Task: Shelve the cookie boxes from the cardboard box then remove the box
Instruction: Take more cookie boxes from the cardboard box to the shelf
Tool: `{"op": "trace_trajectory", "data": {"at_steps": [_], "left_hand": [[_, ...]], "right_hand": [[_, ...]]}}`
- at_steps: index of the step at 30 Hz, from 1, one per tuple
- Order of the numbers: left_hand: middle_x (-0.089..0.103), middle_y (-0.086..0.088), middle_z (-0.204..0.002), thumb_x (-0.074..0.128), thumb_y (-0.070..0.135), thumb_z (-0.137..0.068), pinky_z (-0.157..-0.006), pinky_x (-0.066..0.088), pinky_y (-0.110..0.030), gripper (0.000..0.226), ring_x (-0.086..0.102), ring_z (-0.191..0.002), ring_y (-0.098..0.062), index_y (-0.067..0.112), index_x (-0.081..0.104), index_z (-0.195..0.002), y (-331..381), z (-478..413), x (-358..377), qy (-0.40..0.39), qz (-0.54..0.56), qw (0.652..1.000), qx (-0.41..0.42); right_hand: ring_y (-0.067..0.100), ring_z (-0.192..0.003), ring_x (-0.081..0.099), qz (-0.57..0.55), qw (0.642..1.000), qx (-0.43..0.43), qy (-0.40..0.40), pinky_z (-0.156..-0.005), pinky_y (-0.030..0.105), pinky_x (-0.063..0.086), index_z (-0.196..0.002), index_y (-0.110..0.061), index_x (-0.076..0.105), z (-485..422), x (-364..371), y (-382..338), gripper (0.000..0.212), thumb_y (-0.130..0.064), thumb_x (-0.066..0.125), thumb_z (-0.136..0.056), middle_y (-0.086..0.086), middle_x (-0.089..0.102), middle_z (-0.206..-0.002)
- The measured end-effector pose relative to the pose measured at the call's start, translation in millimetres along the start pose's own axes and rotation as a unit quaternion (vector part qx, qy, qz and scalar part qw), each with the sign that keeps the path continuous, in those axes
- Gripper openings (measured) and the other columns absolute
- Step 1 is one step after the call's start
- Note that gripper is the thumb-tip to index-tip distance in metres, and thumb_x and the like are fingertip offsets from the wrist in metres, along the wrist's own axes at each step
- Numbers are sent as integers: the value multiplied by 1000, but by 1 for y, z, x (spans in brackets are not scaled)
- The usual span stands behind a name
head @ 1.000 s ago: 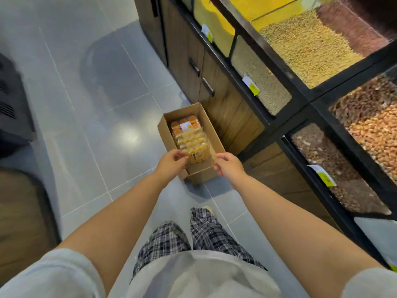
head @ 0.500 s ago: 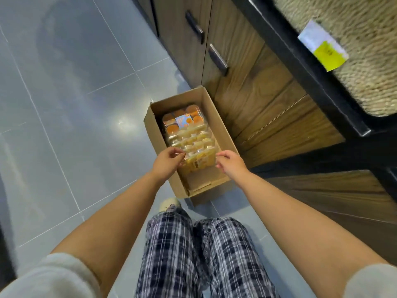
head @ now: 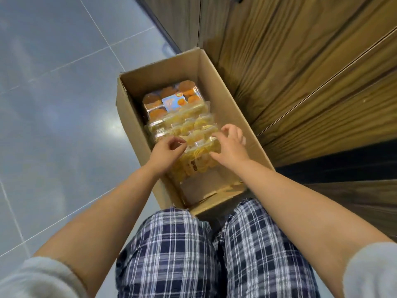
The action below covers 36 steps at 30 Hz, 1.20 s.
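both hands are closing on the nearest cookie pack [head: 196, 157] from either side: the left hand [head: 166, 152] has its fingers curled at the pack's left edge, the right hand [head: 231, 147] is spread over its right edge with the thumb low on the front. whether either has a firm hold yet i cannot tell; the fingers touch the clear plastic but the pack is not lifted.

the pack stands on edge in the carton [head: 234, 117], nearest the person in a row of like yellow packs [head: 182, 123]. behind the row, at the carton's far end, lies an orange pack [head: 171, 98]. the carton's near end is bare cardboard.

the carton sits on the grey floor [head: 60, 104], its right side against the wood cabinet [head: 300, 72].

this looks like the first step, unloading. next, pinch both edges and pull straight up, so the thin plastic neither buckles nor drags its neighbour.
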<state>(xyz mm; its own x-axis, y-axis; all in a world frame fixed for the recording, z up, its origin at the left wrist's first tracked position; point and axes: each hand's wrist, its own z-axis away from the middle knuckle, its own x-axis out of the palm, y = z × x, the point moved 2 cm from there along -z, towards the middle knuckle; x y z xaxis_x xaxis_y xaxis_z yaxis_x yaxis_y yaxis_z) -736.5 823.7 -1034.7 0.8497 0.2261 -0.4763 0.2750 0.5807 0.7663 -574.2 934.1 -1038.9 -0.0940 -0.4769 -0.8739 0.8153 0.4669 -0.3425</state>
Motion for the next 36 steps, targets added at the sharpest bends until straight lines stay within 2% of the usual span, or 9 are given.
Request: {"op": "trace_trajectory", "data": {"at_steps": [5,8,12,15,18,25,29,33,36], "left_hand": [[62,0,-113,67,26,-87,-89,51,-34,29,57,-104,-15,18,62,-114,-1,3,3,-50,-98,994,21],[58,6,-108,66,27,-87,-87,50,-30,29,55,-101,-12,20,61,-114,-1,5,4,-54,-115,991,35],[62,3,-103,66,22,-87,-86,54,-34,29,60,-97,-15,18,61,-114,-3,8,4,-62,-108,992,30],[64,1,-101,62,18,-89,-82,56,-32,20,61,-94,-16,19,62,-109,-2,9,0,-41,-38,998,23],[64,1,-100,59,17,-92,-72,52,-20,16,61,-94,-14,19,62,-107,5,16,-11,-5,26,1000,3],[60,5,-110,57,33,-93,-68,46,-7,33,58,-101,-9,18,54,-123,74,73,-87,69,150,985,-55],[61,1,-110,58,37,-91,-87,48,-26,38,58,-105,-15,19,53,-124,126,122,-147,109,146,980,-79],[59,-7,-117,64,33,-88,-89,46,-30,51,57,-110,-21,20,45,-134,173,183,-196,93,169,974,-118],[51,-7,-131,68,37,-85,-99,45,-38,66,51,-119,-20,24,37,-141,209,231,-229,113,183,966,-145]], "right_hand": [[26,-122,36,135,986,-91,-44,-102,42,31,-135,-25,45,-2,3,-15,58,-41,65,-84,5,44,-129],[27,-118,38,227,964,-125,-59,-100,44,30,-127,-24,49,-3,7,-26,48,-41,64,-84,7,48,-124],[28,-118,44,251,943,-198,-95,-95,40,37,-124,-18,49,-1,20,-39,46,-34,67,-85,9,49,-124],[29,-110,55,226,944,-198,-133,-83,38,43,-121,-16,50,-3,25,-43,41,-34,65,-87,8,59,-117],[27,-105,59,173,964,-161,-121,-80,39,50,-120,-18,53,-4,9,-42,42,-40,65,-86,6,64,-114],[22,-107,59,37,992,-64,-98,-81,34,51,-120,-24,58,34,-118,-75,53,-53,70,-77,-1,64,-118],[22,-105,60,-39,993,-5,-112,-84,36,51,-118,-22,60,64,-220,-105,59,-56,74,-71,0,66,-115],[18,-117,54,-150,979,42,-133,-96,30,45,-131,-17,54,103,-305,-145,74,-48,80,-69,0,59,-129],[12,-107,53,-227,957,64,-169,-85,21,40,-130,-11,54,137,-350,-176,65,-35,79,-75,-5,56,-115]]}}
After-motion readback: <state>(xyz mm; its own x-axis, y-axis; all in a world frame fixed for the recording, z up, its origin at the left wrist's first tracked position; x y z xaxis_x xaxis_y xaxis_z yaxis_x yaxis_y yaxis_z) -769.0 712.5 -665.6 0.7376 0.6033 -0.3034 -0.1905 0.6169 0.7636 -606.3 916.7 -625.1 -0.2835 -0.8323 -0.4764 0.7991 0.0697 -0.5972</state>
